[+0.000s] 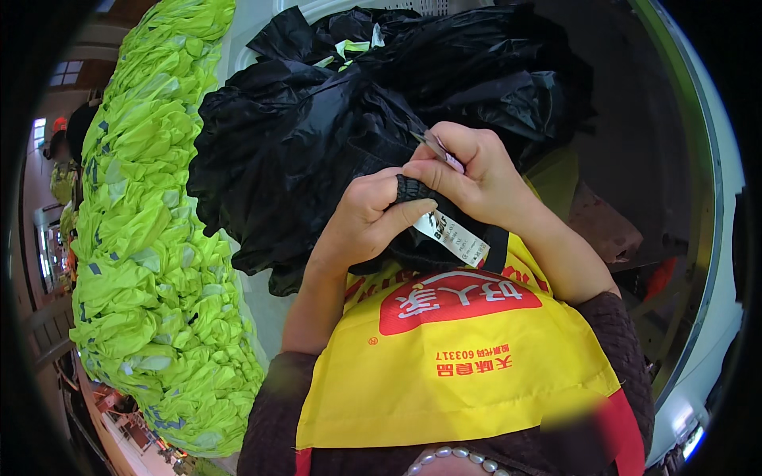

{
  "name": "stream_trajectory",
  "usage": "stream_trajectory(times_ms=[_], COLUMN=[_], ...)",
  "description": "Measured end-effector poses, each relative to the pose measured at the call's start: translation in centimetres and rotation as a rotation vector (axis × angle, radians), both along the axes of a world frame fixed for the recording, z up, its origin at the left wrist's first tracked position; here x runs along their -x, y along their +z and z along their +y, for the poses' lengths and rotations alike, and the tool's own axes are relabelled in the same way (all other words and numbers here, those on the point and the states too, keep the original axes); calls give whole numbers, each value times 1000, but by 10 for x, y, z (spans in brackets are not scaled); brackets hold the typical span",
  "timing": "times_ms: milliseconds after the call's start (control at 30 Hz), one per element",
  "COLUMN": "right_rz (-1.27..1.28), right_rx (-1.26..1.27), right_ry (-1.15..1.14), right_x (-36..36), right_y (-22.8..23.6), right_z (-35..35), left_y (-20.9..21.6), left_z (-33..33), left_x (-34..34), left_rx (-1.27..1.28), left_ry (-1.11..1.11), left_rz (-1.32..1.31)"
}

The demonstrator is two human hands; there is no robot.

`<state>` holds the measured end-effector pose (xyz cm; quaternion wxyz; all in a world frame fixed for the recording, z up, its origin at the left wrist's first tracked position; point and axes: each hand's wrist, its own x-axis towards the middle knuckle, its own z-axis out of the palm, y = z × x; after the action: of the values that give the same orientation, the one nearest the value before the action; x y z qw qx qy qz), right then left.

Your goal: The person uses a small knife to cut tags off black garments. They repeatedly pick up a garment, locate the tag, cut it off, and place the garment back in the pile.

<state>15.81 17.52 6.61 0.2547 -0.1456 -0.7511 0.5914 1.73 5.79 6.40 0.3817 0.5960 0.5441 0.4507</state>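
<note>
A black garment [294, 174] of thin, shiny cloth lies bunched in front of me. My left hand [357, 222] is closed on its gathered elastic waistband [411, 190], thumb on top. A white care label [452, 238] hangs from the band below my fingers. Close against the left, my right hand [480, 170] pinches the band's edge between thumb and finger. Small metal thread snips [435, 147] are tucked in that same hand, their points toward the black cloth; its fingers partly hide the handle.
A long heap of lime-yellow garments [151, 238] runs along my left. Behind the black cloth shows a white plastic basket [317, 9]. A brown carton-like piece [607, 222] lies right of my forearm. My yellow apron [460, 389] reaches up to the work. At far left is a person [62, 151].
</note>
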Motion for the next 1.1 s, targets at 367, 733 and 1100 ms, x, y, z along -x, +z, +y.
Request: stream_trajectory(times_ms=[367,733,1100], right_rz=[-267,-90,-82], right_rx=[281,292,-44], right_ry=[175,160,-72], right_x=[-24,-11,-8], right_y=[-3,9,14], right_z=[29,4,9], left_y=[-1,-6,-4], left_z=[-5,-4,1], left_x=[5,7,6], left_rx=[-70,-170,-37], left_ry=[24,13,-11], left_rz=[-73,-20,-35])
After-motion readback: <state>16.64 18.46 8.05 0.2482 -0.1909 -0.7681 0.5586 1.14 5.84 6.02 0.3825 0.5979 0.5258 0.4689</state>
